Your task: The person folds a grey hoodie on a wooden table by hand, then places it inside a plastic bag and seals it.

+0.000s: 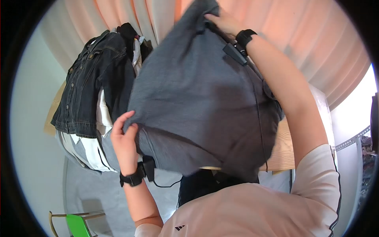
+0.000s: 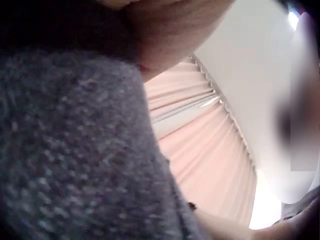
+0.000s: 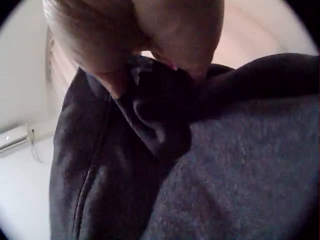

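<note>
A large dark grey cloth garment (image 1: 197,91) is held up in front of the person's body, spread between both hands. High up, the right hand (image 1: 226,24) grips its upper edge. In the right wrist view, that hand (image 3: 175,30) pinches a bunched fold, and a stitched seam runs down the garment (image 3: 240,165) beside it. Lower down, the left hand (image 1: 125,138) pinches the left edge between thumb and fingers. Up close, fuzzy grey fabric (image 2: 75,150) fills much of the left wrist view, hiding the left fingertips.
A black denim jacket (image 1: 92,75) lies over a pile with white and grey clothes (image 1: 89,150) at the left. Part of a wooden table (image 1: 284,146) shows behind the garment. Pleated pink curtains (image 1: 300,35) hang behind; a green chair (image 1: 78,225) stands lower left.
</note>
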{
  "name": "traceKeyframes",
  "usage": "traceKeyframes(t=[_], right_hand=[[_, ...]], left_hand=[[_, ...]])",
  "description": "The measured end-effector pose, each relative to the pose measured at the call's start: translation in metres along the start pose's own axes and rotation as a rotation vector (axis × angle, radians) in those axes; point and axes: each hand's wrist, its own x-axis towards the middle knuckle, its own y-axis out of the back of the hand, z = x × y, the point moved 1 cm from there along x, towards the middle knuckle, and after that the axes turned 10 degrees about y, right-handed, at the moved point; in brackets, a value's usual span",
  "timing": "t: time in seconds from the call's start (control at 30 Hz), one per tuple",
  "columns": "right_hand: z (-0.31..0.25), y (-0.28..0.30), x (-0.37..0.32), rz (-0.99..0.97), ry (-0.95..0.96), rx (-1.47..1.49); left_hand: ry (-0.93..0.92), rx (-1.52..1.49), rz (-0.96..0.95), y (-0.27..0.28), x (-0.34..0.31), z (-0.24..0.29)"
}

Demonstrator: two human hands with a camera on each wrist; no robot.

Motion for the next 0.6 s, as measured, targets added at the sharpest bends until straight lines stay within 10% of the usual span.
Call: traceKeyframes(t=[0.07, 0.17, 0.53, 0.6], right_hand=[[-0.022, -0.027, -0.012, -0.058, 0.164, -0.156], [-0.024, -0.028, -0.022, -0.42, -0.087, -0.42], [-0.027, 0.048, -0.205, -0.986, -0.396, -0.578], [-0.02, 0.062, -0.255, -0.975, -0.13, -0.985]], left_hand=[[-0.024, 0.067, 0.067, 0.012, 0.021, -0.026], [-0.103, 0.639, 0.062, 0.025, 0.028, -0.052], [-0.155, 0.803, -0.095, 0.044, -0.016, -0.079], [-0.045, 0.84, -0.122, 0.041, -0.021, -0.081]])
